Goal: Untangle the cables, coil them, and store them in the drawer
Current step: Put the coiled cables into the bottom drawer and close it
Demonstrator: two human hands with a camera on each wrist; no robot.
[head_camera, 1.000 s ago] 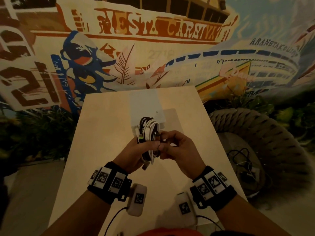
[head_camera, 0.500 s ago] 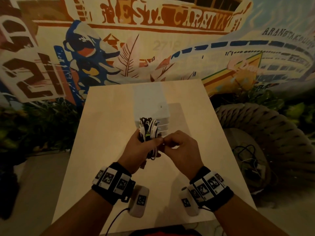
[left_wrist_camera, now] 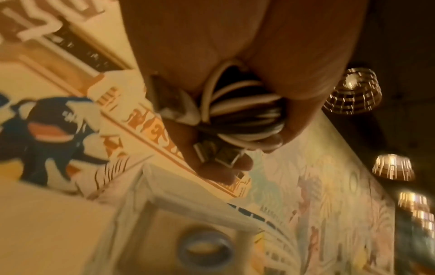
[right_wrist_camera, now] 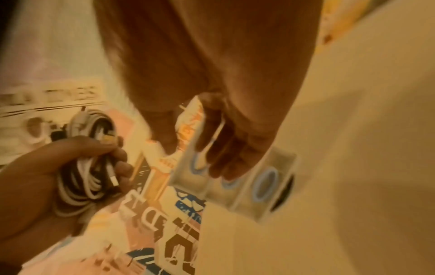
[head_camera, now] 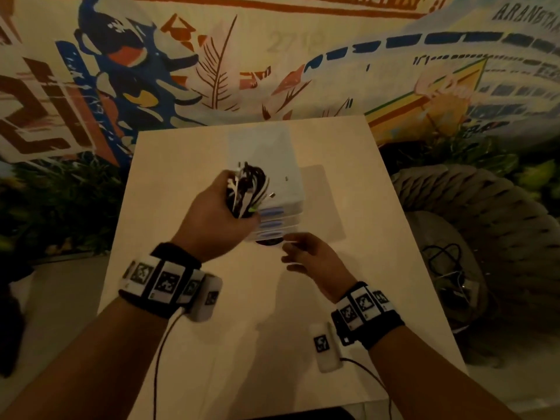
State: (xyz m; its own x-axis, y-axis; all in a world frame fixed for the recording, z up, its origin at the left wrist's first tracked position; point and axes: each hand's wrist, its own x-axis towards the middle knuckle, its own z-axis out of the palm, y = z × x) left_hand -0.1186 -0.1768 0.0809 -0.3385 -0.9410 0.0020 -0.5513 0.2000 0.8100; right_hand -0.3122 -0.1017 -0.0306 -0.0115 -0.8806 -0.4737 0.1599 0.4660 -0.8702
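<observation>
My left hand grips a coiled bundle of black and white cables, held just above and left of a small translucent drawer unit on the table. The left wrist view shows the cable coil pinched between thumb and fingers, with metal USB plugs sticking out. My right hand holds nothing. Its fingers reach out, relaxed, in front of the drawer unit and its blue oval handles. From the right wrist, the bundle shows in the left hand.
The pale square table stands against a painted mural wall. A round woven seat sits to its right with loose black cables on it. Dark plants line the floor on the left.
My right hand let go of the bundle and dropped to the front of the drawer unit. The left hand carried the coiled cables forward and up beside the unit.
</observation>
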